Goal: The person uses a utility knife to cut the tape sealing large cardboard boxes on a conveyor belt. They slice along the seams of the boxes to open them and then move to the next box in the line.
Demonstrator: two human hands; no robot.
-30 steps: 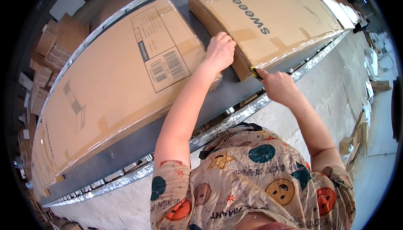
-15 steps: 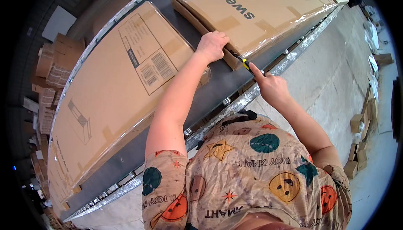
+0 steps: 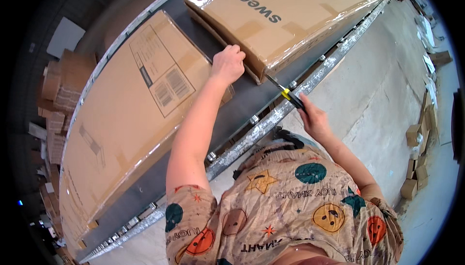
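Observation:
A large taped cardboard box point(image 3: 290, 18) lies on the dark conveyor at the upper middle, with its near end partly open. My left hand point(image 3: 229, 65) has its fingers curled over the loose flap point(image 3: 252, 74) at that end. In my right hand point(image 3: 316, 121) is a utility knife point(image 3: 293, 98) with a black and yellow handle. Its bare blade points up and left, with the tip close to the box's lower corner; whether it touches the cardboard I cannot tell. A second cardboard box point(image 3: 126, 115) lies to the left, beneath my left forearm.
The conveyor's metal side rail point(image 3: 261, 129) runs diagonally between me and the boxes, with small rollers along it. Stacked cartons point(image 3: 72, 78) stand beyond the conveyor at left. Small open boxes point(image 3: 415, 178) sit along the far right of the concrete floor point(image 3: 368, 100).
The knife has moved back toward me, away from the box end, and more of its blade shows. My left hand stays at the flap. The whole view has shifted slightly.

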